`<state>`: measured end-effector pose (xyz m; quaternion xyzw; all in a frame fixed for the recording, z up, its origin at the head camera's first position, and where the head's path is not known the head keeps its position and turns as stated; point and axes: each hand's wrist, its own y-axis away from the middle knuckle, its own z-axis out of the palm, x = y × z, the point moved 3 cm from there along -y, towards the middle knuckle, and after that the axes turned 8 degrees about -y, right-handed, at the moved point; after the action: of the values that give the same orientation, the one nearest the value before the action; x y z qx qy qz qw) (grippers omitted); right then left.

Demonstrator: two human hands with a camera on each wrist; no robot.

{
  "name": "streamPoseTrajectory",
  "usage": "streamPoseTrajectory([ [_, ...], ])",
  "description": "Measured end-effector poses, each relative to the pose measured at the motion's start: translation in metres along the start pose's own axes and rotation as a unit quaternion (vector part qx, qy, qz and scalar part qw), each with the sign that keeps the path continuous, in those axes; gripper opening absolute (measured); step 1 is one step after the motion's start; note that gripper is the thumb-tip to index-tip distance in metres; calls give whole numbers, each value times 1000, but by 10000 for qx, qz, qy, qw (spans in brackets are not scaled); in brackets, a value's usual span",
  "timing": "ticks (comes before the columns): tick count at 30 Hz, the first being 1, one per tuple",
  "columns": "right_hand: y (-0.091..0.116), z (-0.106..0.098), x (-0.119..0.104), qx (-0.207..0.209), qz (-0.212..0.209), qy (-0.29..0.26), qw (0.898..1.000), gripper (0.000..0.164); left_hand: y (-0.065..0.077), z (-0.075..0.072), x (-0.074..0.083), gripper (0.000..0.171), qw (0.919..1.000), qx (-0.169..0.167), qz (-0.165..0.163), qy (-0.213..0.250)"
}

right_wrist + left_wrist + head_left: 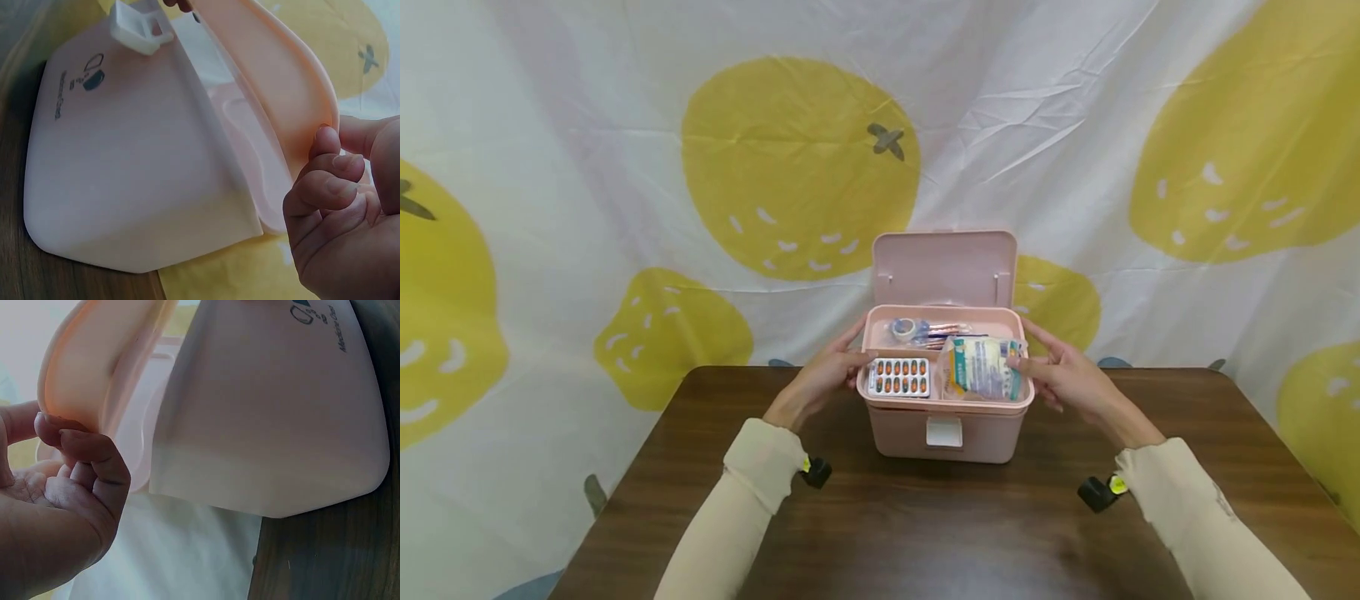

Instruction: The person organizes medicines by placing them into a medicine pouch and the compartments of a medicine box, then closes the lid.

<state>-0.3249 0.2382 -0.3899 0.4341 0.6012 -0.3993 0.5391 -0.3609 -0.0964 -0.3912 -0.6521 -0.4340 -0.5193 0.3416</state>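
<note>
A pink tray point(895, 406) is held level over a pink medicine box point(895, 433), and the wrist views show a gap between them. My left hand point(826, 375) grips the tray's left end, with the thumb over the rim and the fingers curled under it. At the other end my right hand point(1071, 375) grips the rim the same way. Inside the tray lie a blister pack of capsules point(900, 377), a clear bag of packets point(983, 367), a roll of tape point(903, 329) and several thin wrapped sticks point(943, 329).
The box's lid point(944, 267) stands raised at the back, and a white latch point(943, 432) hangs on its front. The box sits on a dark wooden table point(880, 533). Behind the table hangs a white cloth point(625, 108) with yellow fruit prints.
</note>
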Motion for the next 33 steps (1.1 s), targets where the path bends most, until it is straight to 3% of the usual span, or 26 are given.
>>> streamPoseTrajectory([
  [6, -6, -3, 8, -95, 27, -2, 10000, 82, -8, 1, -10, 73, 9997, 80, -215, -42],
  [12, -11, -5, 17, -108, 200, 96, 9997, 83, -12, 2, -19, 72, 9975, 200, -571, -362],
  [33, -17, -9, 27, -106, 407, 840, 9956, 84, -19, 5, -31, 72, 9958, 101, -744, -531],
])
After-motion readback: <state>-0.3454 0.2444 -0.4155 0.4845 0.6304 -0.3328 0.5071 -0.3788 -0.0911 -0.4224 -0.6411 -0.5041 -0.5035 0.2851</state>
